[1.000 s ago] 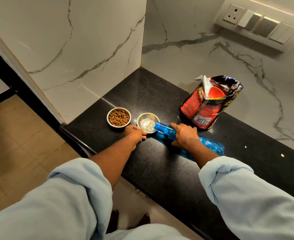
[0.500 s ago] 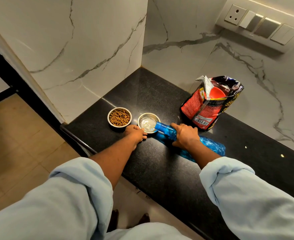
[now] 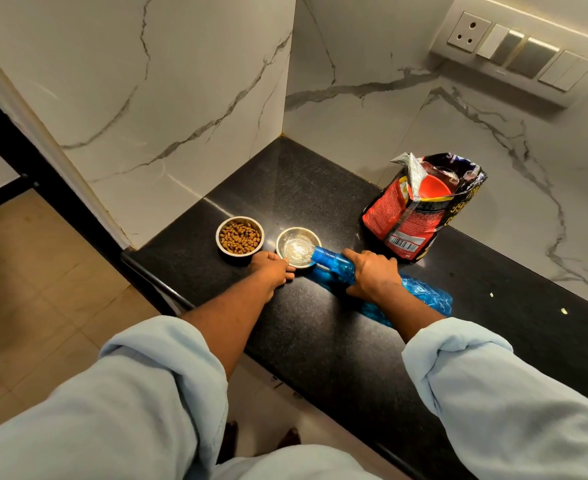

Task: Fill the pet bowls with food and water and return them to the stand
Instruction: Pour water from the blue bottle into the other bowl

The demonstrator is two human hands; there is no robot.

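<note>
Two small steel bowls stand side by side on the black counter [image 3: 320, 341]. The left bowl [image 3: 239, 236] is full of brown kibble. The right bowl [image 3: 294, 247] holds clear water. My left hand [image 3: 272, 269] rests at the near rim of the water bowl, fingers touching it. My right hand [image 3: 372, 275] grips a blue plastic bottle [image 3: 334, 263] tipped almost flat, its mouth over the right edge of the water bowl. The bottle's base sticks out behind my wrist. The stand is not in view.
An open red and black pet food bag [image 3: 420, 209] with an orange scoop inside stands at the back right, close to my right hand. Marble walls close the corner behind the bowls. A socket and switch panel [image 3: 514, 53] is on the right wall. The counter's edge drops to a tiled floor on the left.
Hardly anything has moved. Both hands and the tipped bottle hold their places at the water bowl; the view shifts very slightly.
</note>
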